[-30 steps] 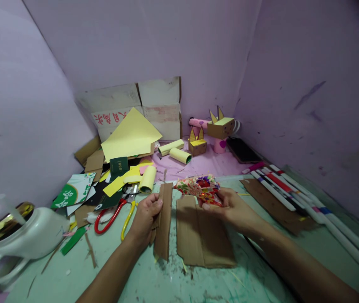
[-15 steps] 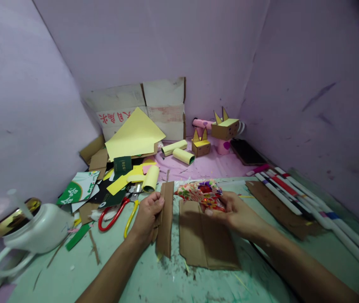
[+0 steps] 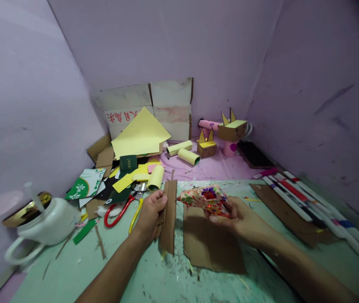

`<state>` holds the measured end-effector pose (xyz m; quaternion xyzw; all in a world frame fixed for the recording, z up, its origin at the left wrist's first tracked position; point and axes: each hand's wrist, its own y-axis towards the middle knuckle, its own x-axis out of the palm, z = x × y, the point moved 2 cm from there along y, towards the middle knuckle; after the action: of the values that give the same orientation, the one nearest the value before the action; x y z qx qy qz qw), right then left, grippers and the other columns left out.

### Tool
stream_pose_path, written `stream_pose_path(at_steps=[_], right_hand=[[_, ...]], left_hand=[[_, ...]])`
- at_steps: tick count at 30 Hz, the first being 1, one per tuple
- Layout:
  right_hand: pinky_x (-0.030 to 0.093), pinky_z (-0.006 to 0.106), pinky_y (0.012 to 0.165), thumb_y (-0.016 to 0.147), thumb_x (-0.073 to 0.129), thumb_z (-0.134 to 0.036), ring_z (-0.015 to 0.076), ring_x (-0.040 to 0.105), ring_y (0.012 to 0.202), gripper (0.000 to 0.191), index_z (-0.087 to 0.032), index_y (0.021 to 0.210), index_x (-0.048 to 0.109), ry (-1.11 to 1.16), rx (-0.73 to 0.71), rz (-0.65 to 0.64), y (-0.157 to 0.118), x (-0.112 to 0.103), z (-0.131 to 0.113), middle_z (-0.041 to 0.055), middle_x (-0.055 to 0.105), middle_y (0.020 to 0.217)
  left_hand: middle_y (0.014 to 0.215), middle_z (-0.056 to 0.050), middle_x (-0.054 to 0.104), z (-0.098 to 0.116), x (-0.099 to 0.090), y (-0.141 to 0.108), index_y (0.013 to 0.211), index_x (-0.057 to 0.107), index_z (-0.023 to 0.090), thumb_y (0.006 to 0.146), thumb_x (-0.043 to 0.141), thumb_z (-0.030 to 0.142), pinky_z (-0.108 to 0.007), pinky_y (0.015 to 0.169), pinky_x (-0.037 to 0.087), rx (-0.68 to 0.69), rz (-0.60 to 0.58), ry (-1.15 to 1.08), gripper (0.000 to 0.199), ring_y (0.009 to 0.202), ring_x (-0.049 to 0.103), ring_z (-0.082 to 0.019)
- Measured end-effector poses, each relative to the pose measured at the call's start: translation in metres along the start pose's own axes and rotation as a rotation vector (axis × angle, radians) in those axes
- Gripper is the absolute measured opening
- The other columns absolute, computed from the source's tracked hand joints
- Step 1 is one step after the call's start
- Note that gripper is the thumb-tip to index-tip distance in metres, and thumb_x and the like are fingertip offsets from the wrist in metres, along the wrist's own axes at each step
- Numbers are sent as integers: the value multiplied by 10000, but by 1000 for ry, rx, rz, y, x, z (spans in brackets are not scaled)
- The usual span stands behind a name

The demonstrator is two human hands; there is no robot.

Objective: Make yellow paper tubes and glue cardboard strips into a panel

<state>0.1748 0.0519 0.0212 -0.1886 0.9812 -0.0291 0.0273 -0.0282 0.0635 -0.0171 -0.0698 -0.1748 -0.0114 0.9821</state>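
My left hand (image 3: 153, 212) is closed around a narrow strip of brown cardboard (image 3: 168, 219), its long edge turned to the right. Smaller folded cardboard layers show under the fingers. In my right hand (image 3: 230, 216) is a glue gun (image 3: 203, 197) with a colourful floral body and a small lit red light. Its nozzle points left and sits at or very close to the strip's right edge; contact cannot be made out. Below the glue gun a squarish cardboard piece (image 3: 212, 244) lies on the green tabletop. A dark cord runs from beneath my right wrist.
Red-and-yellow-handled scissors (image 3: 119, 213) lie left of my left hand, beside paper scraps. A white teapot-shaped cup (image 3: 48, 223) stands far left. Yellow paper rolls (image 3: 188, 157), a small eared cardboard box (image 3: 206, 148) and a phone (image 3: 255, 154) are behind. Markers (image 3: 288, 198) lie right.
The whole view has shifted slightly, so things appear farther right. The glue gun's nozzle has moved a little down along the strip's edge, towards me. Both hands keep their holds.
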Motion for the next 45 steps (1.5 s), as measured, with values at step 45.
stream_pose_path(at_steps=[45], right_hand=[[466, 311, 710, 659, 591, -240, 221, 602, 797, 235, -173, 884, 595, -100, 40, -137, -6, 8, 2, 28, 654, 780]], left_hand=[[638, 14, 617, 6, -5, 4, 732, 596, 155, 585, 761, 352, -186, 544, 421, 25, 81, -27, 295, 551, 540, -96]])
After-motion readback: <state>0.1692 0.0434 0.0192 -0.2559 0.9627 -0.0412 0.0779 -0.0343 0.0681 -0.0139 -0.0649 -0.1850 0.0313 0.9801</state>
